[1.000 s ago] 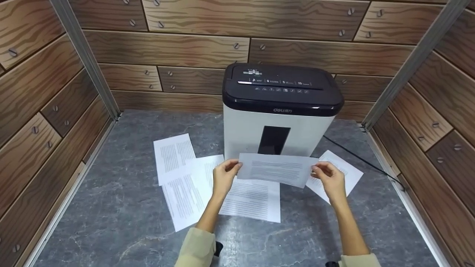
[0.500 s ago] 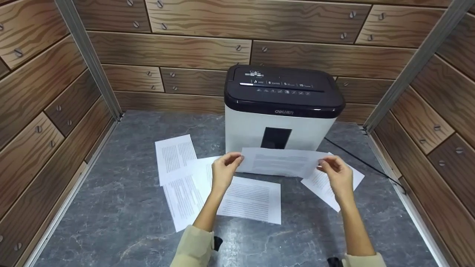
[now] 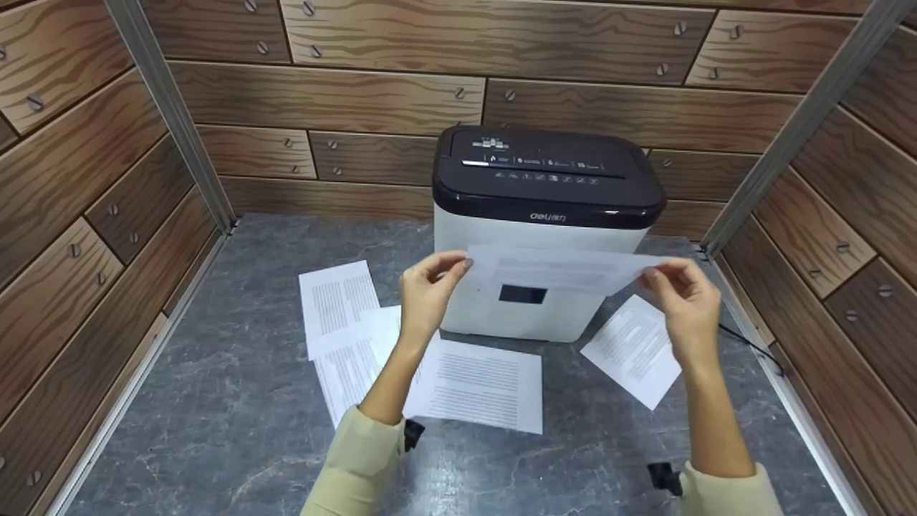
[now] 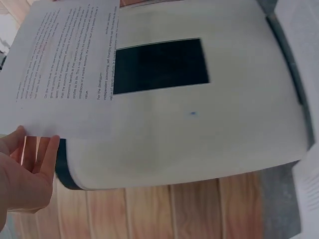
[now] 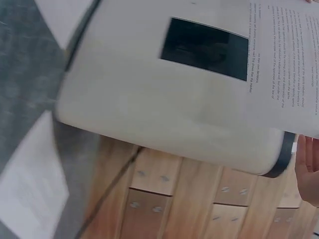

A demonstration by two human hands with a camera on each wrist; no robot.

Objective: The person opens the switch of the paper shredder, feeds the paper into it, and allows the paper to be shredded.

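A printed sheet of paper (image 3: 559,269) is stretched flat between both hands in front of a paper shredder (image 3: 548,179). My left hand (image 3: 428,290) pinches the sheet's left end between thumb and fingers. At its right end, my right hand (image 3: 688,304) grips the paper the same way. The shredder has a black top with a narrow slot and a white body, and the sheet covers part of its dark window (image 3: 521,294). Lines of print show on the sheet (image 4: 65,59) in the left wrist view. In the right wrist view, the right hand (image 5: 308,172) is partly cut off.
Several printed sheets (image 3: 487,387) lie overlapping on the grey marbled surface (image 3: 236,430) at left and centre. Another sheet (image 3: 637,351) lies right of the shredder. A black cord (image 3: 749,340) runs toward the right wall. Wood-patterned walls (image 3: 372,93) enclose the back and sides.
Both hands have raised the sheet up along the shredder's front toward its top, and the right hand has also shifted right. The lower part of the shredder has come into view.
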